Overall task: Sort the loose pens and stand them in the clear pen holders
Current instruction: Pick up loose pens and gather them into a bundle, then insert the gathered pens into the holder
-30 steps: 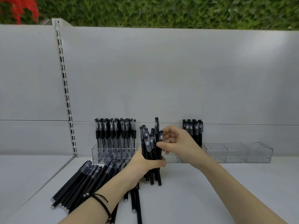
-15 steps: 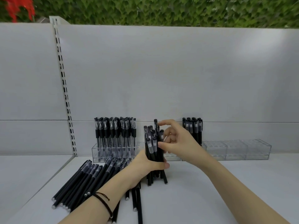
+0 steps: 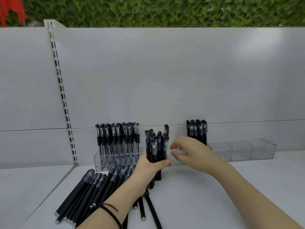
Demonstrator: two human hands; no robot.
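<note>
Nearest me, loose pens [image 3: 92,192] are lying flat on the shelf [image 3: 214,195], slanting from near left to far right. My left hand [image 3: 148,167] is gripping a bundle of black pens [image 3: 156,146] upright, caps up; the white lettering along one barrel is too blurred to read. My right hand [image 3: 189,151] is hovering beside it, fingers loosely curled, holding nothing. Clear pen holders [image 3: 247,151] are sitting against the back.

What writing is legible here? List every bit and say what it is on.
"TEST 2", white print along one black pen in the bundle that the left hand grips; a rough reading, the rest is blurred.
The standing pens in the clear holder: any markings too small to read.
No other text shows.
</note>
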